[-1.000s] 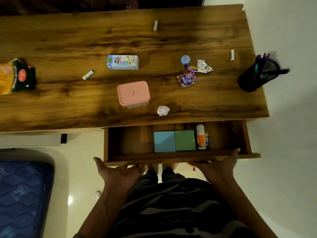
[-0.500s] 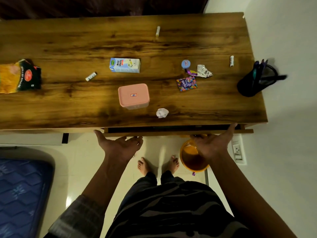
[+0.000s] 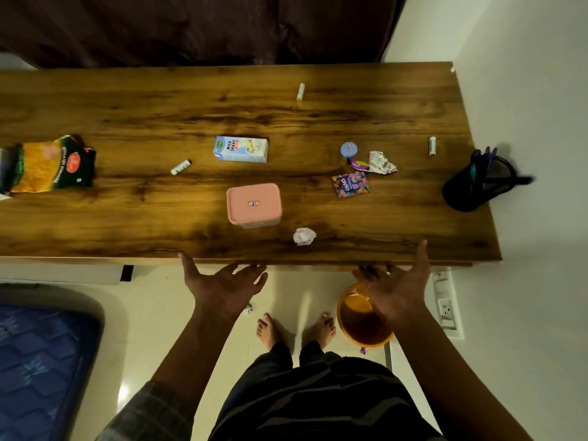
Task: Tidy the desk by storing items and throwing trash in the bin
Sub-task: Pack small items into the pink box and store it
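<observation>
My left hand and my right hand are spread flat against the front of the wooden desk, where the drawer front is flush and hidden under the edge. Neither holds anything. On the desk lie a pink lidded box, a crumpled paper ball, a milkshake carton, a Gems packet, a foil wrapper, a small blue round tub and a snack bag at the left. An orange bin stands on the floor under my right hand.
A black mesh pen holder sits at the desk's right end. Small sticks lie at the back, right and left of centre. A paper scrap lies on the floor. A blue mattress is at lower left, a wall socket at right.
The open drawer with its sticky notes and glue stick has been pushed fully shut by both hands. The orange bin under the desk has come into view.
</observation>
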The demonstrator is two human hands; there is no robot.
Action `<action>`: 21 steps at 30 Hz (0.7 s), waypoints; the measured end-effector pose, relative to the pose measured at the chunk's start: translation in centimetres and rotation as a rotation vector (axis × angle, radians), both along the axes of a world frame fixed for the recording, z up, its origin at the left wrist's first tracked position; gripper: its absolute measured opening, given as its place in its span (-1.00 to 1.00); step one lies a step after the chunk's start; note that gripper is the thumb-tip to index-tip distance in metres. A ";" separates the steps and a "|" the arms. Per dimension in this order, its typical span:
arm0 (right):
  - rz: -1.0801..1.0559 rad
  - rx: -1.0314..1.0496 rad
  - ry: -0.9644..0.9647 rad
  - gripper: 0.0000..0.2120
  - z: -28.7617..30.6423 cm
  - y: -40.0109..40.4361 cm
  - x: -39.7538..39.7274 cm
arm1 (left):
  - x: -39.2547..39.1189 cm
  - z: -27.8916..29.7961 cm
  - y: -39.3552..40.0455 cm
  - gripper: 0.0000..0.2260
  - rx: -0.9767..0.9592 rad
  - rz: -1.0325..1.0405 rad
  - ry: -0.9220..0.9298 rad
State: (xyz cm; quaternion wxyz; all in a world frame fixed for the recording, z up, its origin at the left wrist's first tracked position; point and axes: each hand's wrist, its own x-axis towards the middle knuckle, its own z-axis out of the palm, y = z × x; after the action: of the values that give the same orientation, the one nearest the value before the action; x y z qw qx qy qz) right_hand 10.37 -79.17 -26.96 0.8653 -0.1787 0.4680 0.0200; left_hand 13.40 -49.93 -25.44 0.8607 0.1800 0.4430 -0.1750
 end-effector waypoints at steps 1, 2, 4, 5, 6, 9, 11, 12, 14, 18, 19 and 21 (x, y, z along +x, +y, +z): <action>0.058 -0.037 0.034 -0.08 0.3 0.1 -0.7 | -0.2 0.0 0.2 0.06 0.022 -0.012 0.001; 0.130 -0.102 0.073 -0.12 0.5 0.2 -1.4 | -0.5 0.1 0.3 0.03 0.055 -0.024 -0.002; 0.308 -0.307 0.151 -0.23 1.2 0.3 -2.6 | -1.2 0.6 0.3 -0.05 0.149 -0.046 -0.029; 0.436 -0.446 0.151 -0.31 2.1 0.5 -3.0 | -1.5 0.9 0.2 -0.10 0.231 -0.062 -0.069; 0.572 -0.588 0.114 -0.45 3.0 0.6 -3.2 | -1.8 1.4 0.1 -0.16 0.344 -0.093 -0.125; 0.866 -0.865 -0.072 -0.72 5.5 1.2 -2.8 | -2.1 3.0 -0.2 -0.32 0.833 -0.292 -0.288; 1.046 -0.990 -0.187 -0.67 6.5 2.2 -1.7 | -1.9 3.3 -0.3 -0.45 1.045 -0.444 -0.391; 1.121 -1.076 -0.239 -0.64 6.7 2.8 -1.0 | -1.8 3.1 -0.2 -0.49 1.108 -0.502 -0.423; 1.244 -1.311 -0.316 -0.60 7.5 4.2 0.9 | -1.4 1.9 0.1 -0.39 1.250 -0.629 -0.446; 1.384 -1.618 -0.476 -0.48 10.2 7.0 5.4 | 0.6 0.0 1.4 -0.05 1.522 -0.799 -0.476; 1.403 -1.656 -0.496 -0.46 10.6 7.6 6.4 | 1.2 -0.4 1.4 -0.01 1.585 -0.808 -0.491; 1.468 -1.745 -0.485 -0.43 11.2 9.0 8.4 | 2.4 -1.4 1.9 0.00 1.720 -0.807 -0.553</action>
State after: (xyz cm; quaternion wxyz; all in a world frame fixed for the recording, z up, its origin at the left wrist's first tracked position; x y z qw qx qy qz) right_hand 18.79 -70.12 -15.79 0.2959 -0.9403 -0.0709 0.1524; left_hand 15.81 -47.98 -26.82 0.3859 0.9158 0.1080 -0.0257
